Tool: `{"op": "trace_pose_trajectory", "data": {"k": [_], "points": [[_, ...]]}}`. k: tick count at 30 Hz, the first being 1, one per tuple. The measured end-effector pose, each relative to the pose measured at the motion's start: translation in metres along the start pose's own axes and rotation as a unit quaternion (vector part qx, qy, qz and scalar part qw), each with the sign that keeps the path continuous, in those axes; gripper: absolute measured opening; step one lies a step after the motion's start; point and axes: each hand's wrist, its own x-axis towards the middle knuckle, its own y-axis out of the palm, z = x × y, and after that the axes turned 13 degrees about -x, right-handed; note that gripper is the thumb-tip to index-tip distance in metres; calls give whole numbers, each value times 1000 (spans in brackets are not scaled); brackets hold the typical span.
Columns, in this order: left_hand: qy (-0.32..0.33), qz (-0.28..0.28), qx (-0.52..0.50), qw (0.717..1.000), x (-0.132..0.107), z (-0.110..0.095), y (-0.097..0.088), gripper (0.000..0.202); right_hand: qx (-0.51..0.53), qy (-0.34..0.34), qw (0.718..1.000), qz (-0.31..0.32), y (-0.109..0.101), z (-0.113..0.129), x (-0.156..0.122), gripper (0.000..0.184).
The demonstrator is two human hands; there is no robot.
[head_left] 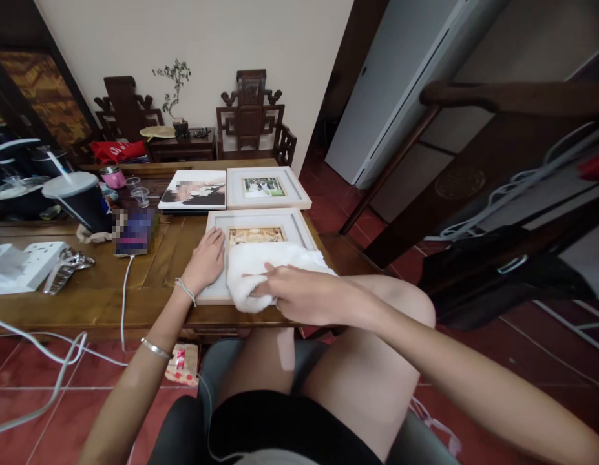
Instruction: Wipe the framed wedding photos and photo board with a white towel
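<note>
A light wooden picture frame (260,215) with a pale mat lies flat at the table's front edge. Over its lower right part spreads a fluffy white cloth (280,255), hiding much of the picture inside. My right hand (296,294) grips the cloth's near edge, fingers curled into it and thumb on top. On the frame's left side rests my left hand (207,261), fingers stretched out over the border, holding nothing. Just behind lie a second framed picture (270,187) and, to its left, a flat photo panel (195,190).
Left on the wooden table (178,242) are a lit phone (134,231) on a charging cable, a dark cup (76,200) with lid and straw, and a white power strip (30,265). White cables (61,381) hang at the left. Carved chairs (251,123) stand behind.
</note>
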Motion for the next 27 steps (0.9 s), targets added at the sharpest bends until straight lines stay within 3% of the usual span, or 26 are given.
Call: {"op": "trace_pose_trajectory", "data": {"k": [5, 9, 12, 16, 21, 24, 27], "points": [[4, -71, -105, 992, -4, -9, -5, 55, -74, 114, 990, -42, 8, -7, 61, 62], [6, -107, -156, 982, -7, -20, -10, 60, -109, 94, 986, -79, 12, -6, 97, 56], [-6, -104, -165, 981, -7, -23, -11, 63, -104, 40, 991, -69, 10, 2, 86, 54], [-16, -77, -137, 987, -5, -19, -8, 60, -54, -12, 998, -4, 8, 4, 40, 59], [-17, -37, -56, 998, -1, -6, -1, 47, -40, 26, 999, 24, 2, -10, -8, 58], [-14, -34, -34, 999, -1, -2, 2, 47, -45, 51, 997, 40, 0, -12, -12, 57], [-7, -37, -22, 999, -1, -1, 4, 47, -39, 37, 999, 5, 5, -2, 4, 56]]}}
